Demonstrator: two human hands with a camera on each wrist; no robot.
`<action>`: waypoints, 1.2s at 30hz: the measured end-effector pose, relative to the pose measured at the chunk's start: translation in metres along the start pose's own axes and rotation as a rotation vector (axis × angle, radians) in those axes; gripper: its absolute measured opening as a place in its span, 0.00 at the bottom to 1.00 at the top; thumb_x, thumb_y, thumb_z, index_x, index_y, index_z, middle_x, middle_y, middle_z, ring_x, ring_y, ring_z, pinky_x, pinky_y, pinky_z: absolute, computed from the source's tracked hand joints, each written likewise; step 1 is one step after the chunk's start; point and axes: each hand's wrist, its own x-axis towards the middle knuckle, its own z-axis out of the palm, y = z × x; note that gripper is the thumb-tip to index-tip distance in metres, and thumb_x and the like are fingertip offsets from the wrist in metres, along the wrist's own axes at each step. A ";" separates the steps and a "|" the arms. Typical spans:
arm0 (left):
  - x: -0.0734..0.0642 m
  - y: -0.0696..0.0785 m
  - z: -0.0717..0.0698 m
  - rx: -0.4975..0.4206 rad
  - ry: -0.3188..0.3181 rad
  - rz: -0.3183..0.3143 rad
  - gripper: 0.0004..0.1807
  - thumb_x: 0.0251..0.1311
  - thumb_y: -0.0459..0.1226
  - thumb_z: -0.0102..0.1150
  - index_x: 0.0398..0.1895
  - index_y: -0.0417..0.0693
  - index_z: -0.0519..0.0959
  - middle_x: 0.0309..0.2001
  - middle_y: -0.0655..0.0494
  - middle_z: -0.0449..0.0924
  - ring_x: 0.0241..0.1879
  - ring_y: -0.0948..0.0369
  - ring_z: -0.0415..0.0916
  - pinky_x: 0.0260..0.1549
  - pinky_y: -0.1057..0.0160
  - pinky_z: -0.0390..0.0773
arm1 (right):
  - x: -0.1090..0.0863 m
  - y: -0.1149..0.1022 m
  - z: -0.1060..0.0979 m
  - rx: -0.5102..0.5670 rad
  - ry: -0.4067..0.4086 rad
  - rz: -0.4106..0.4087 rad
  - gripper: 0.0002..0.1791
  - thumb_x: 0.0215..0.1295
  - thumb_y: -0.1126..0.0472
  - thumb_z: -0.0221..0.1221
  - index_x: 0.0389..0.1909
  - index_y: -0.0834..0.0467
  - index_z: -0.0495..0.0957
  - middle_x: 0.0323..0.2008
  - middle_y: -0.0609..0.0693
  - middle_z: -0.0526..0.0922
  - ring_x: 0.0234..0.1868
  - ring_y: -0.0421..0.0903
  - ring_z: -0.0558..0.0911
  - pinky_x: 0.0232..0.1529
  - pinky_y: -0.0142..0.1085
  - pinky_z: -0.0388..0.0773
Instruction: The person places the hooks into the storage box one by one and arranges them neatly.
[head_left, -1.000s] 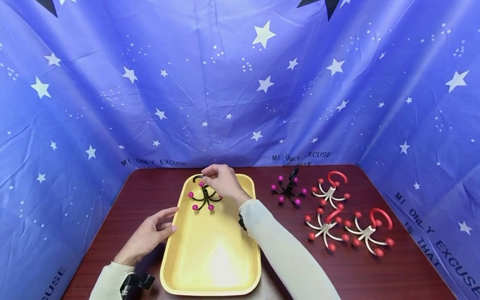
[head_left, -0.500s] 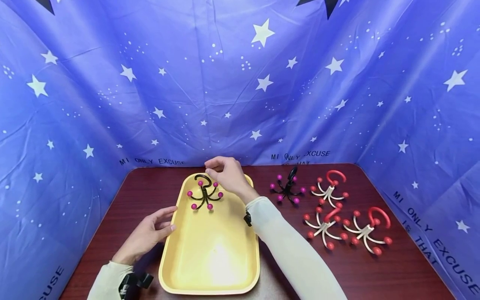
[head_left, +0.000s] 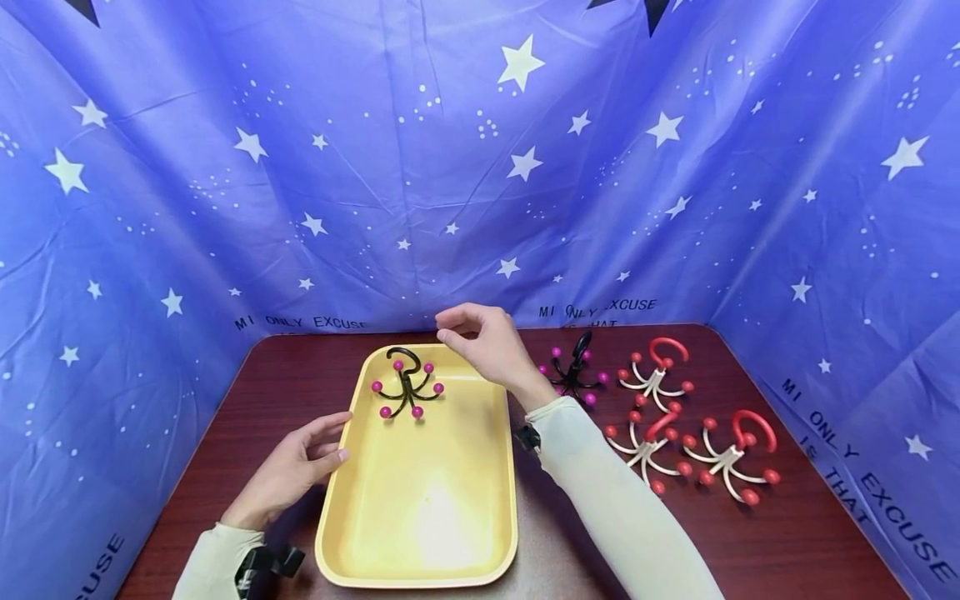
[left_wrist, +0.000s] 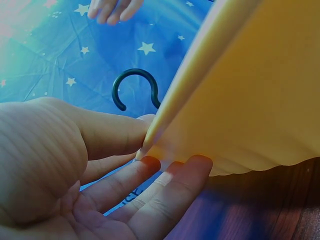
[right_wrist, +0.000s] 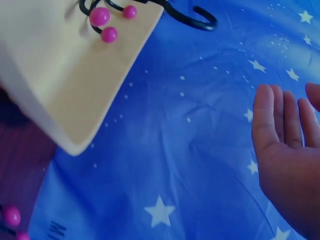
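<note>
The left hand (head_left: 288, 471) pinches the left rim of the yellow tray (head_left: 420, 479), thumb at the edge and fingertips beneath. From where I stand, that hold looks shallow; a tug or lift could tilt the tray and make its load slide. The right hand (head_left: 487, 343), at the tray's far right corner, holds nothing, its fingers loosely bent with a gap between thumb and forefinger.

Inside the tray, toward its upper left, sits a black rack (head_left: 407, 385) with pink balls, its hook near the far rim. A low backward sweep of the right hand might catch that hook and drag the rack askew.

Further right, partly behind the right wrist, a second black rack (head_left: 576, 379) stands on the table (head_left: 247, 400). Beyond it, at the right of the frame, are an upper cream rack (head_left: 656, 383), a lower-left one (head_left: 646, 452) and a lower-right one (head_left: 725, 461), all with red hooks. They crowd closely, so lifting one could snag its neighbour; the right sleeve (head_left: 622, 500), passing so near, might brush the lower-left one.
</note>
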 end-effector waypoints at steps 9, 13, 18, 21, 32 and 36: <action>0.001 0.001 0.000 -0.008 -0.010 0.003 0.34 0.73 0.28 0.60 0.80 0.40 0.63 0.75 0.29 0.66 0.63 0.41 0.81 0.43 0.52 0.91 | -0.021 -0.003 -0.035 0.039 0.023 -0.022 0.12 0.69 0.62 0.70 0.51 0.58 0.88 0.46 0.55 0.92 0.43 0.46 0.89 0.44 0.33 0.85; 0.001 0.001 0.000 -0.006 -0.005 0.001 0.34 0.73 0.28 0.60 0.80 0.40 0.64 0.75 0.30 0.67 0.63 0.41 0.81 0.43 0.52 0.91 | -0.033 -0.004 -0.052 0.054 0.044 -0.024 0.12 0.69 0.62 0.70 0.51 0.58 0.88 0.48 0.57 0.91 0.46 0.45 0.90 0.47 0.31 0.86; 0.002 0.000 0.000 -0.010 -0.017 0.004 0.34 0.73 0.28 0.60 0.80 0.40 0.64 0.75 0.29 0.66 0.64 0.41 0.80 0.42 0.52 0.91 | -0.052 -0.005 -0.075 0.074 0.076 0.007 0.13 0.68 0.63 0.71 0.52 0.60 0.88 0.49 0.57 0.91 0.48 0.41 0.89 0.49 0.30 0.86; 0.003 -0.002 0.000 -0.010 -0.019 0.004 0.34 0.73 0.28 0.60 0.80 0.40 0.64 0.75 0.30 0.67 0.63 0.41 0.81 0.42 0.52 0.91 | -0.064 -0.003 -0.091 0.065 0.095 0.023 0.14 0.68 0.63 0.71 0.53 0.61 0.87 0.49 0.57 0.91 0.48 0.38 0.89 0.49 0.29 0.86; 0.002 -0.002 -0.001 0.011 0.000 -0.010 0.34 0.73 0.28 0.61 0.80 0.42 0.65 0.74 0.31 0.68 0.63 0.42 0.81 0.42 0.52 0.91 | -0.099 0.010 -0.134 -0.010 0.149 0.026 0.14 0.70 0.63 0.69 0.54 0.62 0.86 0.47 0.50 0.91 0.45 0.34 0.90 0.48 0.26 0.86; 0.002 -0.003 -0.002 0.006 -0.002 -0.010 0.34 0.73 0.28 0.61 0.80 0.42 0.64 0.74 0.30 0.67 0.62 0.42 0.82 0.42 0.51 0.91 | -0.111 0.016 -0.148 -0.048 0.174 0.021 0.13 0.70 0.64 0.69 0.53 0.62 0.86 0.43 0.43 0.92 0.41 0.35 0.90 0.43 0.27 0.86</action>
